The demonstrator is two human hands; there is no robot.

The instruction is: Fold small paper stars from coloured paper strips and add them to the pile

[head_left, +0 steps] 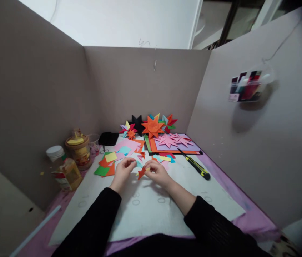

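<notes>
My right hand (157,174) pinches a small folded paper piece (141,173), orange with yellow tips, above the white sheet. Close by on the left, the fingertips of my left hand (124,170) are pressed together at the edge of a light blue paper piece (139,164). Whether the light blue piece is joined to the orange one cannot be made out. Just beyond my hands lie loose paper pieces, among them a yellow square (165,158). By my left wrist are green paper (102,171) and a yellow slip (110,157).
Folded paper stars, including a large orange star (152,127), stand at the back wall. Pink stars (166,140) lie on stacked coloured sheets. A yellow-black utility knife (196,165) rests at right. At left stand a jar (64,169) and a round container (78,151).
</notes>
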